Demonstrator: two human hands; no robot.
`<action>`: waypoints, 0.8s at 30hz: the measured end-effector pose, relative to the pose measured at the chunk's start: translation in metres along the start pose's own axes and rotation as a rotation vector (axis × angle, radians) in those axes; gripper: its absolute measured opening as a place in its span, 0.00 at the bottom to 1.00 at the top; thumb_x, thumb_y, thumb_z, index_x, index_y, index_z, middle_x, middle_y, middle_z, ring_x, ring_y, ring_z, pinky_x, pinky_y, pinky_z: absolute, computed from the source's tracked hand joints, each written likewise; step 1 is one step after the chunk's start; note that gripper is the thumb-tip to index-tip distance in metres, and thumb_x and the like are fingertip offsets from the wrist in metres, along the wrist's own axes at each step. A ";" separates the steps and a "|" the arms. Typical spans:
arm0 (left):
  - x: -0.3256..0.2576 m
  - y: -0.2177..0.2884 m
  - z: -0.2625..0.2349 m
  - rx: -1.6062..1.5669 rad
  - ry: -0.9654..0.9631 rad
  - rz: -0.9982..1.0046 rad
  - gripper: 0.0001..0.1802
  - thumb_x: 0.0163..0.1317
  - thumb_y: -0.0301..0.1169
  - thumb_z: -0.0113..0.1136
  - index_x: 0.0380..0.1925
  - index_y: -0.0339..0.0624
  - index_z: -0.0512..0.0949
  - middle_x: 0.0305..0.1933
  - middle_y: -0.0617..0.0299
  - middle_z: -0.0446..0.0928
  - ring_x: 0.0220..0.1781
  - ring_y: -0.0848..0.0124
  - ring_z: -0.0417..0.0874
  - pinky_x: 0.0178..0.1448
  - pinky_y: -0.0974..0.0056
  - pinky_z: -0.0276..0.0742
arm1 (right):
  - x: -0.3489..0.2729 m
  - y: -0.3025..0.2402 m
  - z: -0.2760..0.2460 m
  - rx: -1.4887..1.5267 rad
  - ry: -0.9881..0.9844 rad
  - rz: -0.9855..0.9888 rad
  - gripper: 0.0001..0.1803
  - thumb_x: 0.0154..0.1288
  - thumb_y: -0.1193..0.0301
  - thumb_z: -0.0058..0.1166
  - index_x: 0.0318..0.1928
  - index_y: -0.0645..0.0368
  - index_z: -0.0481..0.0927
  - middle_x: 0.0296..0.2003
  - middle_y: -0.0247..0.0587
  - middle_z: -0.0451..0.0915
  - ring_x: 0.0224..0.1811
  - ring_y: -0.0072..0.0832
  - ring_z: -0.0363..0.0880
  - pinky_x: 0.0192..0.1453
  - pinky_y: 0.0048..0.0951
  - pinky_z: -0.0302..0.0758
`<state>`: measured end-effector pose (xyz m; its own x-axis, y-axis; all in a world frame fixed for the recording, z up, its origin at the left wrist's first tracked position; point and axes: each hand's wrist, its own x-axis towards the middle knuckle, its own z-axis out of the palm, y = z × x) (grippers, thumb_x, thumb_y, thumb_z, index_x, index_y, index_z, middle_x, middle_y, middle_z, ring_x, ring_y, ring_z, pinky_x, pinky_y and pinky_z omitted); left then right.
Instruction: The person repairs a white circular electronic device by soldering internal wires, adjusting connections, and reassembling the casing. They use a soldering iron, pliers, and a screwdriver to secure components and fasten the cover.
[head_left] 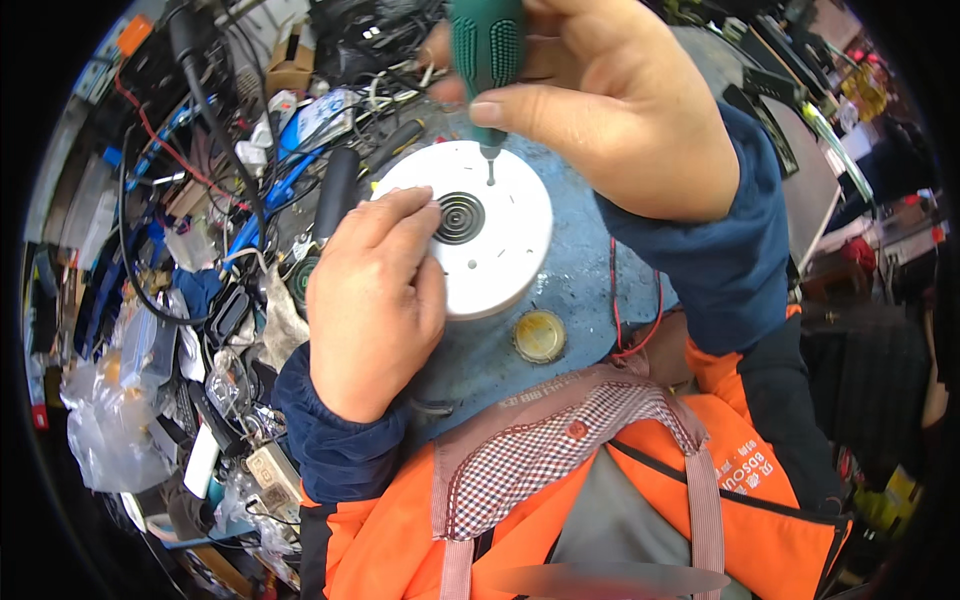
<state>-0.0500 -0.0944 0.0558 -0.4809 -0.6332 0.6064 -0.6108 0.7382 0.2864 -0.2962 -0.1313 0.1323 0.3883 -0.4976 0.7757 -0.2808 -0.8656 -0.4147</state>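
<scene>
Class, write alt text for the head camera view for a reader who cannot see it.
The right hand holds a green screwdriver tip-down on a round white device, which the left hand steadies on a blue work surface. A small brass-coloured lid lies nearby, with tangled cables to the left.

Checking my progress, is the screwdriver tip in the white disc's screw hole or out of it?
In: the screwdriver tip meets the white disc.

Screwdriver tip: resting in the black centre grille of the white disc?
No. The green-handled screwdriver in the right hand has its tip on the white round housing, above the black grille.
</scene>
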 end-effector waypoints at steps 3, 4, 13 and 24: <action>0.002 0.001 0.000 -0.028 -0.003 -0.017 0.18 0.58 0.19 0.67 0.50 0.34 0.89 0.57 0.50 0.89 0.56 0.47 0.91 0.63 0.49 0.88 | 0.002 -0.013 0.003 -0.337 0.014 0.091 0.40 0.67 0.82 0.73 0.79 0.61 0.75 0.53 0.39 0.80 0.51 0.24 0.82 0.58 0.28 0.81; 0.002 0.001 0.002 -0.033 0.023 -0.014 0.17 0.58 0.20 0.67 0.48 0.35 0.89 0.56 0.50 0.89 0.56 0.48 0.90 0.63 0.50 0.87 | 0.001 -0.006 0.002 -0.352 0.029 0.051 0.41 0.66 0.82 0.74 0.79 0.60 0.75 0.52 0.38 0.80 0.49 0.24 0.82 0.56 0.28 0.80; -0.004 0.001 0.007 0.000 0.001 -0.044 0.15 0.60 0.22 0.68 0.48 0.35 0.89 0.56 0.53 0.89 0.55 0.50 0.90 0.62 0.51 0.88 | -0.014 0.002 0.013 -0.191 0.120 0.149 0.45 0.71 0.85 0.74 0.84 0.58 0.68 0.58 0.44 0.88 0.59 0.31 0.91 0.67 0.33 0.90; -0.002 0.002 0.005 0.003 -0.015 -0.058 0.15 0.60 0.20 0.67 0.47 0.35 0.89 0.56 0.52 0.90 0.57 0.49 0.91 0.61 0.50 0.88 | -0.012 0.004 0.026 -0.299 0.197 0.126 0.43 0.70 0.84 0.70 0.83 0.57 0.70 0.63 0.42 0.83 0.60 0.29 0.85 0.65 0.31 0.83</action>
<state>-0.0531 -0.0927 0.0516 -0.4542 -0.6784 0.5775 -0.6396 0.6995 0.3187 -0.2788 -0.1308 0.1091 0.1666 -0.5532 0.8162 -0.5702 -0.7294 -0.3779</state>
